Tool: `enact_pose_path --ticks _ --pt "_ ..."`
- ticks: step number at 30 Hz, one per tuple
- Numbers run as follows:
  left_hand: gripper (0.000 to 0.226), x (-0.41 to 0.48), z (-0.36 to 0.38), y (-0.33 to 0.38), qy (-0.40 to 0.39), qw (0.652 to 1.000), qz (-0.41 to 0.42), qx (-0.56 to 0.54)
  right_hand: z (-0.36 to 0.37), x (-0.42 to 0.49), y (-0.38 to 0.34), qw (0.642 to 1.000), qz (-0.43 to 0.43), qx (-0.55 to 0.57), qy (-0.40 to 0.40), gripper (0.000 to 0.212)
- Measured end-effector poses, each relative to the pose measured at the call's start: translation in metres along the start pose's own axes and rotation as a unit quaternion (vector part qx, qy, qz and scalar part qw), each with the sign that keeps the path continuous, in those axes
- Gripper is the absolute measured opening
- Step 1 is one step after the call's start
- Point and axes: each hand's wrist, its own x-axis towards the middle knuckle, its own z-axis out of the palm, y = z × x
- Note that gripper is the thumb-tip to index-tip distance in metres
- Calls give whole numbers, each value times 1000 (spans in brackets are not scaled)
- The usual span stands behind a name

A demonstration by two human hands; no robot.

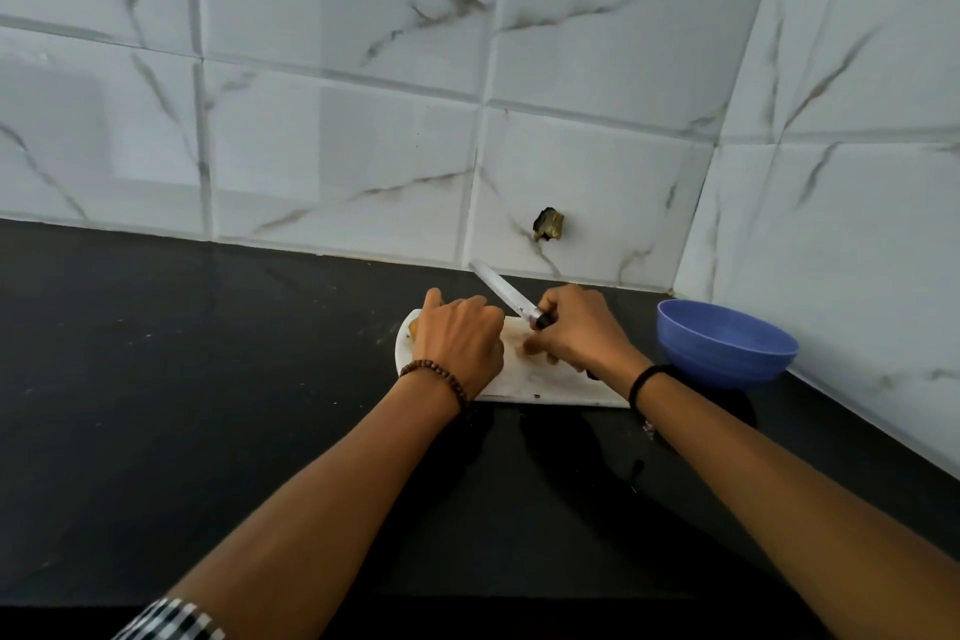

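A white cutting board point(550, 382) lies on the black counter near the back wall. My left hand point(457, 343) rests over the board's left part, fingers curled down over a yellowish piece of food point(414, 327) that peeks out at its left edge. My right hand point(576, 327) grips the dark handle of a knife point(504, 294). Its blade points up and left, toward the wall. A small yellowish bit point(530, 347) shows under my right fingers. Most of the food is hidden by my hands.
A blue bowl point(727, 343) stands just right of the board, in the corner. White marble-look tiles point(337, 120) form the back and right walls, with a dark hole point(548, 225) behind the board. The black counter point(182, 405) stretches left and toward me.
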Motion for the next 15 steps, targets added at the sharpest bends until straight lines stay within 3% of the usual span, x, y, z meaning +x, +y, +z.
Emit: enact_pose_path --ticks 5,12,15 --pt "21 1 3 1 -22 999 26 -38 -7 -23 7 999 6 37 8 36" --pt "24 -2 -2 2 -41 995 68 -67 -18 -57 6 990 -1 142 2 16" --pt "25 -1 -3 2 -31 992 80 -91 -23 -62 9 983 10 185 6 16"
